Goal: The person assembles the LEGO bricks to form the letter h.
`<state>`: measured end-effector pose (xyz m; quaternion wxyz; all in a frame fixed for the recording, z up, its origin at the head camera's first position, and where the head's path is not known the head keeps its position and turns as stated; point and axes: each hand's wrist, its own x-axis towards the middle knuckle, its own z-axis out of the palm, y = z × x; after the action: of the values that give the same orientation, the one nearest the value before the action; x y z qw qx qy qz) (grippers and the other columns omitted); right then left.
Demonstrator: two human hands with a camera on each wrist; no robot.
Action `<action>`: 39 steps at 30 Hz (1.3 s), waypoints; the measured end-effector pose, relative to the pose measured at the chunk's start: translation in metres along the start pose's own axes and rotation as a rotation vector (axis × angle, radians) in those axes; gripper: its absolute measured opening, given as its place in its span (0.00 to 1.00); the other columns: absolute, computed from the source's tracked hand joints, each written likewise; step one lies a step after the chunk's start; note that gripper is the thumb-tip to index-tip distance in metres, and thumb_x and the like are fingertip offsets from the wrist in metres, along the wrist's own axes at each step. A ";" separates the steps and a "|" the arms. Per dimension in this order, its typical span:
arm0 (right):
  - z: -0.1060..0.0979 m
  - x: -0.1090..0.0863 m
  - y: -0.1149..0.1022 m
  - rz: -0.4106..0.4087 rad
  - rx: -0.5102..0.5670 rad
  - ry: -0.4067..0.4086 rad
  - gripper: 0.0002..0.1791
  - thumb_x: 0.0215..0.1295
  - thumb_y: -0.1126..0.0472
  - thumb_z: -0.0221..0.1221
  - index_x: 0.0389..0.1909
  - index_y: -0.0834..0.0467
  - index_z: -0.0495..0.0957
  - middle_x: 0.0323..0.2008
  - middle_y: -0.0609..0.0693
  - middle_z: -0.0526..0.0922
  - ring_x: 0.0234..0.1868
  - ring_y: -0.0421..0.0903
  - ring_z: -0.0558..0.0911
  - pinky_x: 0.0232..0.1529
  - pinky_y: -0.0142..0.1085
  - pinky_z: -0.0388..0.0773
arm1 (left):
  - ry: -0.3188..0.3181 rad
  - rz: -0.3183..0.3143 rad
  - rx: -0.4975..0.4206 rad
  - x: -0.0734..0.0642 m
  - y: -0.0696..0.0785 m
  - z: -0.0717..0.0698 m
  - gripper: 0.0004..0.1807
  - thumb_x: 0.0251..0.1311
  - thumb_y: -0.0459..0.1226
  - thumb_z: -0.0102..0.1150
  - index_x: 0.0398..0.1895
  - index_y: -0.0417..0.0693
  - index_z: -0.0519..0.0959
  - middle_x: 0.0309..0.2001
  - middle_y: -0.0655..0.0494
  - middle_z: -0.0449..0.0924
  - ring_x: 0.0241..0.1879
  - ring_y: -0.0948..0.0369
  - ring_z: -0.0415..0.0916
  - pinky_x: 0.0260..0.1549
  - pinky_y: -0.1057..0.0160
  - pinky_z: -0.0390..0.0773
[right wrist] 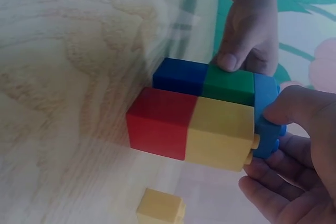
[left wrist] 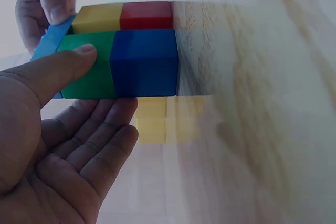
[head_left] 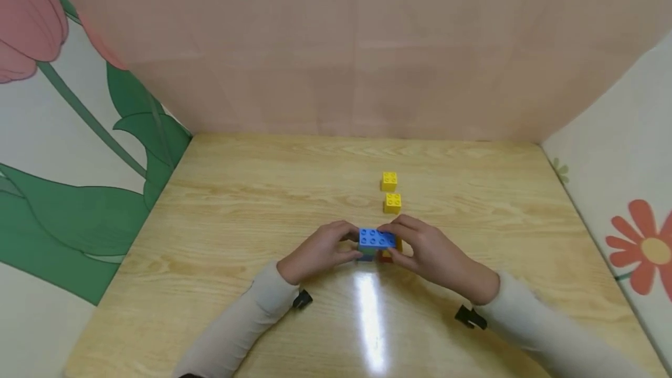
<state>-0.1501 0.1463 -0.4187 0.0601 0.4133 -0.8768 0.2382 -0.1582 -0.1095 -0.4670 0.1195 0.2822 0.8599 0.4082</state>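
On opposite sides, both hands (head_left: pixel 317 251) (head_left: pixel 434 254) pinch the stacked bricks (head_left: pixel 371 240).

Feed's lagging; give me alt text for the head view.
A person's left hand holds stacked bricks while the right hand pinches the long blue brick on top. Two yellow bricks sit farther back on the wood-grain table.

On the wood-grain table (head_left: pixel 262 191) stand a blue brick (left wrist: pixel 144 64) and a red brick (right wrist: pixel 160 124) side by side, with two yellow bricks (head_left: pixel 392 203) beyond, slightly apart.
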 end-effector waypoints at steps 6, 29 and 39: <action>-0.002 0.002 0.000 -0.006 0.016 -0.016 0.23 0.55 0.60 0.70 0.53 0.59 0.79 0.45 0.46 0.78 0.38 0.38 0.78 0.35 0.30 0.81 | 0.003 -0.006 0.007 -0.001 -0.001 0.001 0.19 0.61 0.44 0.66 0.52 0.50 0.77 0.48 0.63 0.78 0.51 0.64 0.77 0.51 0.65 0.77; -0.010 0.001 0.009 0.074 0.152 -0.117 0.23 0.58 0.57 0.70 0.55 0.53 0.78 0.51 0.43 0.78 0.49 0.39 0.78 0.45 0.43 0.82 | -0.018 -0.013 0.048 0.001 0.002 0.001 0.20 0.61 0.45 0.65 0.54 0.49 0.76 0.49 0.62 0.78 0.52 0.64 0.77 0.52 0.67 0.76; -0.018 -0.002 0.013 0.032 0.157 -0.107 0.25 0.59 0.54 0.69 0.57 0.52 0.77 0.53 0.40 0.78 0.53 0.39 0.77 0.50 0.42 0.80 | -0.018 -0.006 0.031 0.001 -0.001 0.001 0.20 0.62 0.46 0.65 0.54 0.49 0.76 0.49 0.62 0.78 0.52 0.63 0.77 0.52 0.66 0.76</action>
<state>-0.1604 0.1632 -0.4079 -0.0231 0.4148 -0.8639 0.2848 -0.1585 -0.1087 -0.4683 0.1242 0.2852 0.8659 0.3917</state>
